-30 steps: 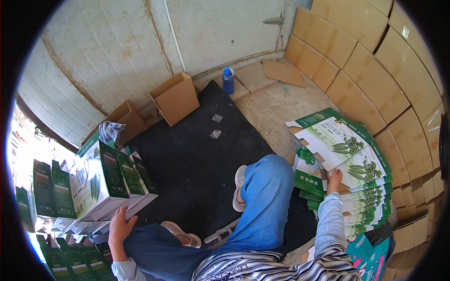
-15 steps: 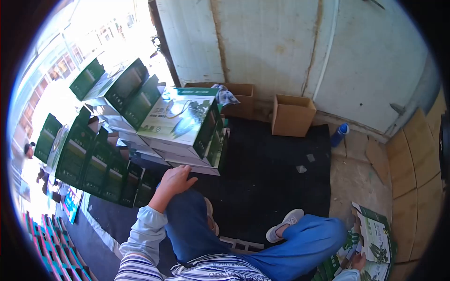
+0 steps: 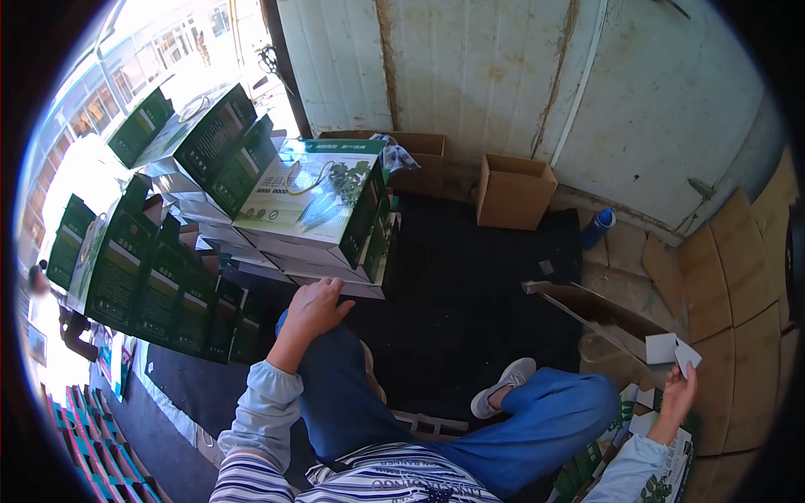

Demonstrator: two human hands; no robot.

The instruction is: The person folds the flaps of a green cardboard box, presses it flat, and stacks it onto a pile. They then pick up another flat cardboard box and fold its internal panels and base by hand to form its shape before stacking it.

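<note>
My left hand (image 3: 314,310) rests on my bent left knee, thumb apart from the fingers, holding nothing. Just beyond it stands a stack of green-and-white printed cartons (image 3: 310,193), the top one with a cord handle. At the right, my right hand (image 3: 677,396) is raised and closed on a white flap of a folded carton (image 3: 599,312). That carton is tilted in the air, seen nearly edge-on and slightly blurred. Below my right forearm lie more flat green-and-white cartons (image 3: 625,419), partly covered by the sleeve.
More green cartons (image 3: 159,268) stand stacked at the left. An open brown box (image 3: 513,193) and a blue bottle (image 3: 598,228) are near the wall. Brown cardboard (image 3: 713,310) lines the right side. Dark matting (image 3: 453,277) covers the floor.
My right hand has risen from the flat cartons and lifted one folded carton into the air. My left hand stays on the knee. The view has shifted slightly.
</note>
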